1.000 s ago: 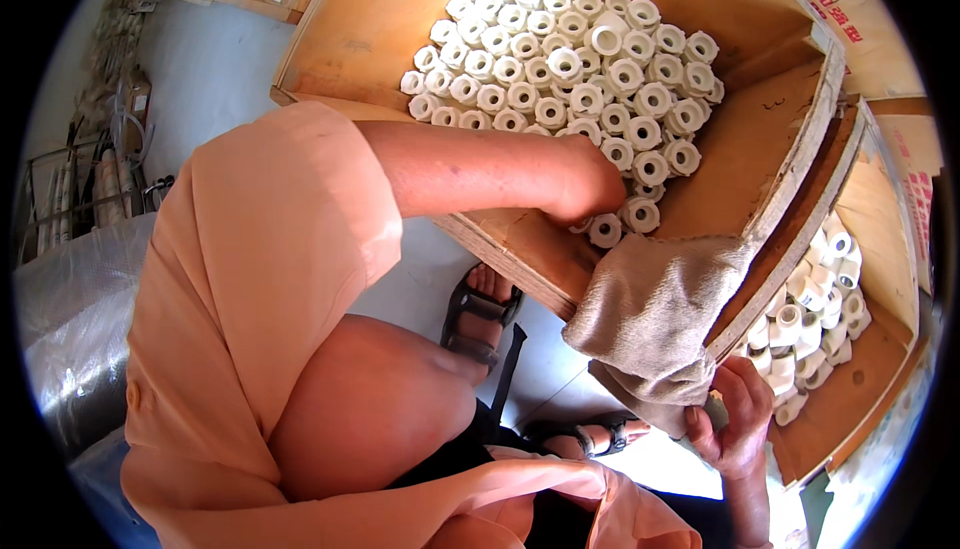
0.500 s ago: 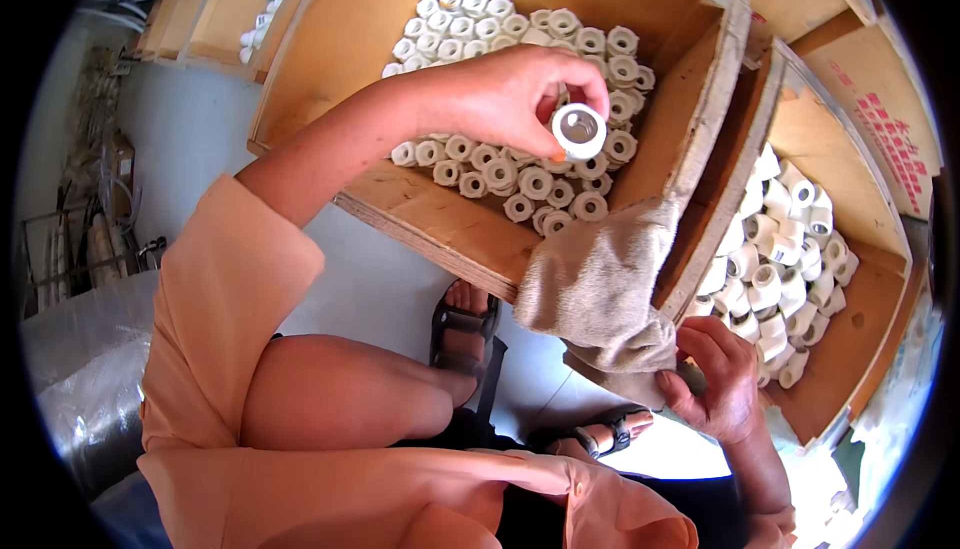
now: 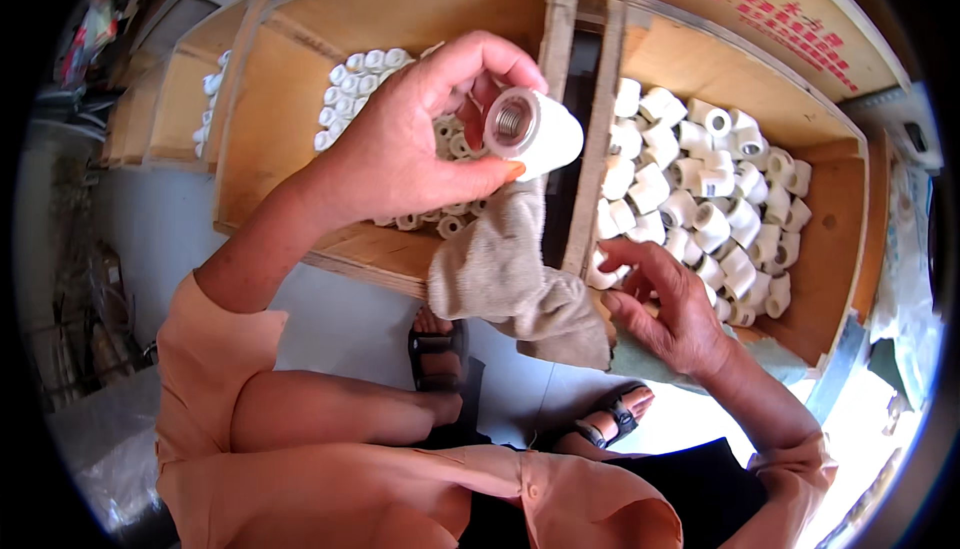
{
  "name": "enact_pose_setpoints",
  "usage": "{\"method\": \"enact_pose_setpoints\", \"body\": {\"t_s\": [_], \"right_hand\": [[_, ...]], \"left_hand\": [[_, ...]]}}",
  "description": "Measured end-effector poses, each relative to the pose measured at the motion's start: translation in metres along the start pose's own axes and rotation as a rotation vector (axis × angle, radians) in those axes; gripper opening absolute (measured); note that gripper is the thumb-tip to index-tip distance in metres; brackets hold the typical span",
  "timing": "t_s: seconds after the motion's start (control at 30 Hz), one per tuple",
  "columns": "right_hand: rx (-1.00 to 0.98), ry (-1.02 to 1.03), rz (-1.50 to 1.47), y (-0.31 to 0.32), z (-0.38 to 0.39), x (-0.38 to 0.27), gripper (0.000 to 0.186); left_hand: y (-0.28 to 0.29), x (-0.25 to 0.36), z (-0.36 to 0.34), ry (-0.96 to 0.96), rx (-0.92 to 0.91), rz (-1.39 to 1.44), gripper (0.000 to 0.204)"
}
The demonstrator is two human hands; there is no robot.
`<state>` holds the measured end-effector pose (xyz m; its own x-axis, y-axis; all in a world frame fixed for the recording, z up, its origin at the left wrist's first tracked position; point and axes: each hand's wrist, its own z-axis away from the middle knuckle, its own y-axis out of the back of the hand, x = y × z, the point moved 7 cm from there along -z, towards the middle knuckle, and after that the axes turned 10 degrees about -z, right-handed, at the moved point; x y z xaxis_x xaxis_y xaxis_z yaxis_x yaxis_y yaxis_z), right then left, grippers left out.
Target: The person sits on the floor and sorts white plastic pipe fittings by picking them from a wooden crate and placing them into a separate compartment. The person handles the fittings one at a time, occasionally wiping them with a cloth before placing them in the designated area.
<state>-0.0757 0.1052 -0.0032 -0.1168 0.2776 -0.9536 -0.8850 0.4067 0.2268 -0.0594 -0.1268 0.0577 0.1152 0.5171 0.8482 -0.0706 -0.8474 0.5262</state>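
Observation:
My left hand (image 3: 420, 134) is closed around a white pipe fitting (image 3: 556, 144), gripping it between thumb and fingers. Its threaded metal socket faces me, above the divide between two wooden boxes. At the near left corner of the right box (image 3: 840, 179), my right hand (image 3: 675, 314) has its thumb and fingers apart. Its fingertips are close to a loose white elbow fitting (image 3: 602, 271); whether they touch it I cannot tell. A beige cloth (image 3: 500, 269) hangs over the left box's near corner, left of that hand.
Ring-shaped white fittings (image 3: 350, 89) lie in rows inside the left wooden box (image 3: 290, 59), partly hidden by my left arm. White fittings (image 3: 715, 224) are heaped in the right box. Another wooden box (image 3: 180, 109) stands farther left. Printed boxes (image 3: 770, 19) line the back.
My left hand has brought the pipe fitting from above the left box toward the right box, nearer to me. My right hand has left the cloth for the right box's corner. The view has shifted right.

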Motion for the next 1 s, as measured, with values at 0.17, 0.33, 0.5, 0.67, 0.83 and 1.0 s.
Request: {"method": "enact_pose_setpoints", "body": {"t_s": [0.17,0.33,0.5,0.67,0.83,1.0], "right_hand": [[0.174,0.105,-0.209,0.011,-0.001,-0.013,0.062],[0.174,0.122,-0.167,0.017,0.006,-0.013,0.054],[0.146,-0.058,-0.038,0.037,-0.001,0.004,0.05],[0.366,-0.223,0.493,0.103,-0.029,0.039,0.038],[0.369,-0.227,0.699,0.133,-0.06,0.073,0.033],[0.384,-0.136,0.875,0.139,-0.077,0.091,0.035]], "left_hand": [[-0.063,0.016,0.006,0.147,-0.195,0.243,0.049],[-0.096,0.018,0.005,0.111,-0.263,0.283,0.051],[-0.101,0.027,0.0,0.034,-0.134,0.055,0.052],[-0.09,0.021,-0.004,0.04,0.018,-0.038,0.055],[-0.082,0.006,-0.007,0.134,0.041,0.045,0.048],[-0.07,0.002,-0.011,0.177,0.074,0.084,0.042]]}}
